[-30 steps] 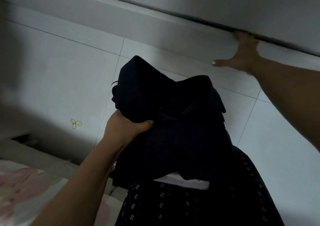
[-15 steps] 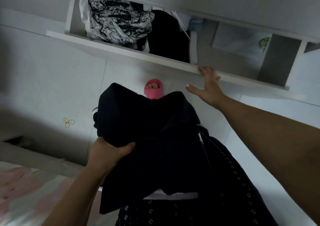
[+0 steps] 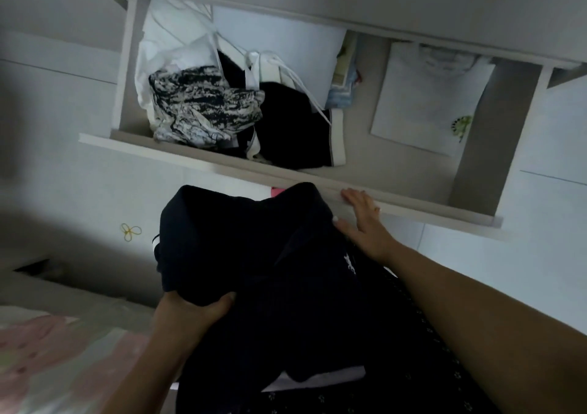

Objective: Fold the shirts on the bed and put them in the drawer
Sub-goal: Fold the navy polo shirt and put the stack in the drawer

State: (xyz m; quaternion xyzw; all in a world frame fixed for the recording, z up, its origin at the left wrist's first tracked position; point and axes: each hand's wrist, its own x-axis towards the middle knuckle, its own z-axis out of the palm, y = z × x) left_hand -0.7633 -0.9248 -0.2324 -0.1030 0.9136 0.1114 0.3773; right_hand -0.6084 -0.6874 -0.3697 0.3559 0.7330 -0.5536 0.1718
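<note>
A folded dark navy shirt [image 3: 254,254] with a small white emblem fills the middle of the view, on top of a white garment whose edge shows below. My left hand [image 3: 190,315] grips its lower left edge, thumb on top. My right hand [image 3: 365,220] lies flat with straight fingers on the front rail of the open drawer [image 3: 413,210], just right of the shirt. The drawer is pulled wide open above the shirt. Inside it lie a black-and-white patterned garment [image 3: 203,105], a black garment [image 3: 292,127] and a folded white shirt [image 3: 428,102].
A bed corner with a pink floral sheet [image 3: 47,350] is at the lower left. White floor tiles [image 3: 63,159] surround the drawer, with a small yellow elastic band [image 3: 130,232] on them. My dark patterned skirt [image 3: 413,366] hangs below the shirt.
The drawer went from closed to wide open, pulled out by my right hand, which stays on its front rail. The dark shirt stayed in my left hand.
</note>
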